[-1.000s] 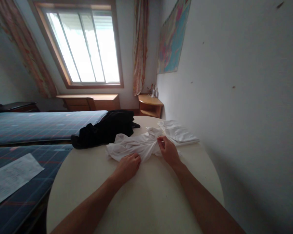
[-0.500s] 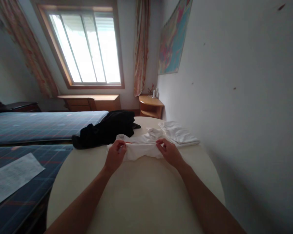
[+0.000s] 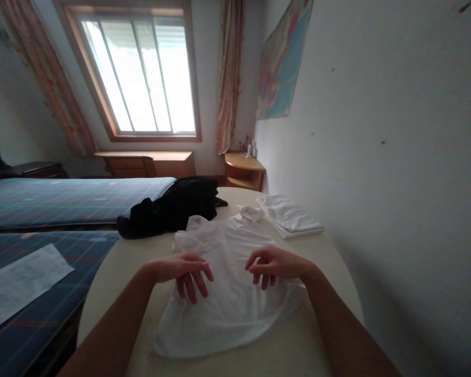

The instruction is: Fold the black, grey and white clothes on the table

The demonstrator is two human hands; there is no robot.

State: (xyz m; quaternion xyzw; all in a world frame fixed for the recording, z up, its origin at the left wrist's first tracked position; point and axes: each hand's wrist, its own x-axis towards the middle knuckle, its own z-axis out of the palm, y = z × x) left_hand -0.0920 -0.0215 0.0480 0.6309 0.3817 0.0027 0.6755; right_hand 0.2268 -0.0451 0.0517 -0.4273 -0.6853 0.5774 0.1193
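Note:
A thin white shirt (image 3: 220,309) lies spread over the round cream table (image 3: 113,293), its hem toward me and its upper part wrinkled at the far end. Over the shirt's left side is my left hand (image 3: 186,272), fingers apart and holding nothing. My right hand (image 3: 272,264) is above the right side, fingers loosely bent and apart, with no cloth between them. Whether the fingertips touch the fabric I cannot tell.
Folded white cloth (image 3: 290,215) lies at the table's back right, close to the wall. A black garment (image 3: 172,207) is heaped at the back left. Beyond the left edge are plaid mattresses (image 3: 78,201) with a paper sheet (image 3: 27,288) on the nearer one.
Both hands have let go of the shirt's edge and moved nearer to me. The shirt, bunched up before, now lies spread out toward me.

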